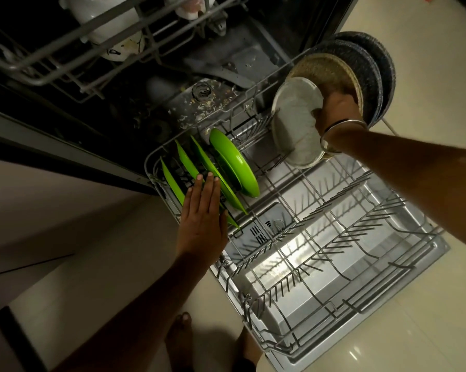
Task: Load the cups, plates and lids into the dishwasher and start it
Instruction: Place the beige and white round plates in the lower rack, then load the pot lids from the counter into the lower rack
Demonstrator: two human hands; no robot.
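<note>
Several green plates [233, 165] stand on edge in the left rows of the pulled-out lower rack [334, 253]. My left hand [203, 213] lies flat with straight fingers on the near green plates. My right hand [336, 114] grips a stack of plates held above the rack's far right corner: a pale grey plate [293, 122] in front, a tan speckled plate [326, 71] behind it, and two dark speckled plates [371, 65] at the back. White cups [108, 36] sit upside down in the upper rack [46, 65].
The open dishwasher door [361, 304] lies under the lower rack, with the detergent compartment [266, 226] visible. Food scraps lie on the tub floor around the filter [202, 92]. My bare feet [181, 334] stand on the pale tiled floor by the door's left edge.
</note>
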